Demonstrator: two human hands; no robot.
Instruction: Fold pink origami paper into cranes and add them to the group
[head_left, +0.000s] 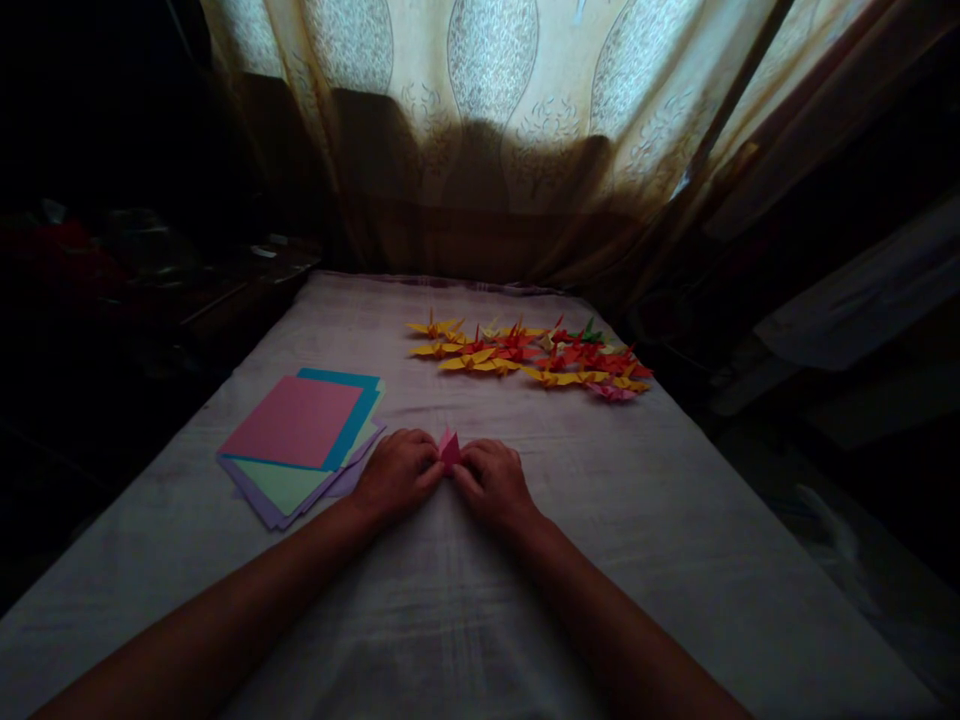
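Note:
A small pink folded paper piece [449, 449] stands on the cloth-covered table [525, 560], pinched from both sides. My left hand [397, 473] grips its left edge with curled fingers. My right hand [491, 481] presses its right edge, fingers closed. Both hands rest on the cloth near the middle of the table. Most of the paper is hidden between my fingertips.
A stack of coloured paper squares [300, 440], pink on top, lies left of my hands. Several finished folded paper figures [532, 358] in yellow, red and pink lie farther back. A patterned curtain [487, 120] hangs behind. Dark clutter flanks the table on both sides.

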